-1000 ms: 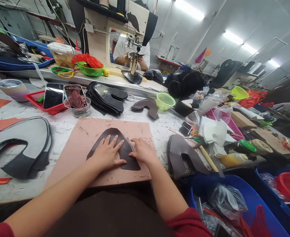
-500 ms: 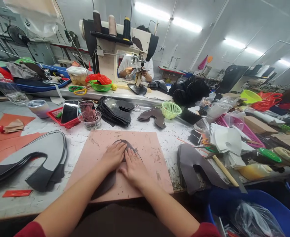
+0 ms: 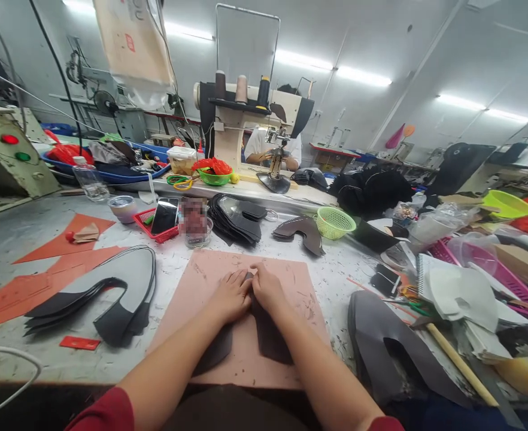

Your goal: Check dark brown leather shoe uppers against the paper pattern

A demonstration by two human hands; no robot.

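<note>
A dark, curved shoe-upper piece [image 3: 270,338] lies on the pink board [image 3: 201,269], with its two legs towards me. My left hand [image 3: 234,296] rests over the piece's left side, its fingers laid out flat. Across from it, my right hand [image 3: 267,290] is closed at the top of the curve, with the fingers bent round the edge. The two hands almost touch, and they cover most of the upper curve. The right fingertips are partly hidden.
Stacks of similar pieces lie left [image 3: 140,269], right [image 3: 381,335] and behind the board [image 3: 234,218]. A green basket [image 3: 336,222], a red tray [image 3: 163,233] and a wooden-handled tool [image 3: 461,365] are around. A co-worker [image 3: 275,149] sits behind the sewing machine [image 3: 225,131].
My view has swung left, so things appear further right. The right hand has gone from lying flat to curling at the curve's top. More of the piece's right leg now shows.
</note>
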